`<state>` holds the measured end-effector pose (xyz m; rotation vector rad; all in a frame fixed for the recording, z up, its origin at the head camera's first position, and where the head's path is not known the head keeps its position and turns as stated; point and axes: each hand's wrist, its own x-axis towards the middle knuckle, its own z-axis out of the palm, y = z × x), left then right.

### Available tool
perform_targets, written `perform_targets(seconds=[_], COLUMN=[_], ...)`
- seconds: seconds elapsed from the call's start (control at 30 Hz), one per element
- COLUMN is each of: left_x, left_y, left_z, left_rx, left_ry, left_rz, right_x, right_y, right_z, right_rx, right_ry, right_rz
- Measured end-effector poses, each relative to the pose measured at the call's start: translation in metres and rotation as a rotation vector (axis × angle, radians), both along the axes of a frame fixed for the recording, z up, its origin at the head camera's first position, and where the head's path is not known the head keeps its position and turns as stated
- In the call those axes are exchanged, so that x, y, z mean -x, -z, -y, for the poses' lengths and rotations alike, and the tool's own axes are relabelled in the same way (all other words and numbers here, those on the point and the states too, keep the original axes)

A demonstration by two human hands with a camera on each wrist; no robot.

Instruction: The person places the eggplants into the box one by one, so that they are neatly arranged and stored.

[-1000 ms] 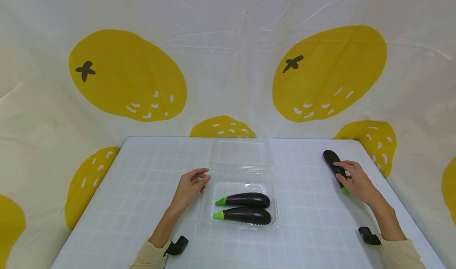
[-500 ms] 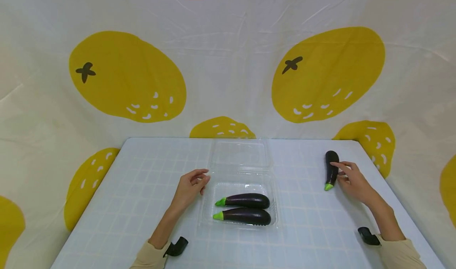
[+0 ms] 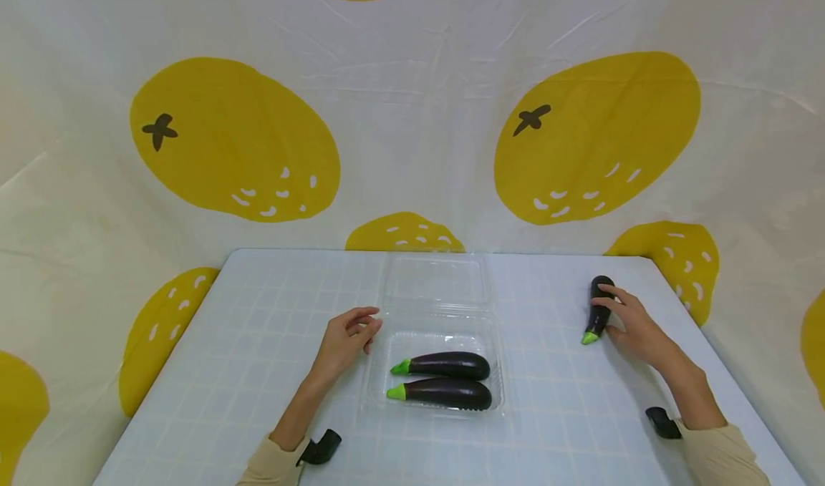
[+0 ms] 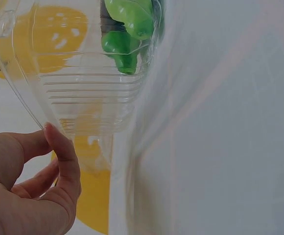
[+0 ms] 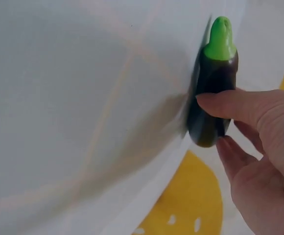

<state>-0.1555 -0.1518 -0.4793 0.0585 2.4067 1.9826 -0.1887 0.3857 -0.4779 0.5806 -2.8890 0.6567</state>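
Observation:
A clear plastic clamshell container (image 3: 425,341) lies open at the middle of the table, its lid (image 3: 435,282) folded back. Inside it are two dark eggplants with green caps, the far eggplant (image 3: 451,364) and the near eggplant (image 3: 447,394), side by side. My left hand (image 3: 344,339) is at the container's left edge; in the left wrist view its thumb and index finger pinch the rim. At the far right, a third eggplant (image 3: 599,320) is in my right hand (image 3: 634,328). The right wrist view shows thumb and fingers around its dark body (image 5: 218,73), green cap pointing away.
The table (image 3: 548,429) has a pale checked cover. Behind and around it hangs a white cloth (image 3: 412,114) printed with large yellow fruit. A black wrist camera (image 3: 320,447) sits at the left cuff, another wrist camera (image 3: 664,423) at the right.
The third eggplant has turned so its green cap points toward the near left. My right fingers have moved left over it and taken hold. The left hand has stayed put.

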Motion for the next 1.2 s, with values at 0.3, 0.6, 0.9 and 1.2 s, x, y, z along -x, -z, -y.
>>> perform_targets(seconds=[0.3, 0.6, 0.9, 1.2], left_x=[0.000, 0.000, -0.002, -0.001], left_y=[0.000, 0.003, 0.003, 0.003], left_z=[-0.001, 0.002, 0.002, 0.001], left_rx=[0.025, 0.001, 0.001, 0.003], left_ry=[-0.021, 0.004, 0.009, -0.001], left_rz=[-0.004, -0.027, -0.034, -0.036], right_x=[0.004, 0.007, 0.013, 0.013], right_y=[-0.001, 0.003, 0.006, 0.000], right_z=[0.005, 0.005, 0.003, 0.010], right_rx=[-0.043, -0.093, -0.139, -0.163], right_ry=[-0.047, -0.071, -0.120, -0.027], right_rz=[-0.062, -0.146, -0.263, -0.145])
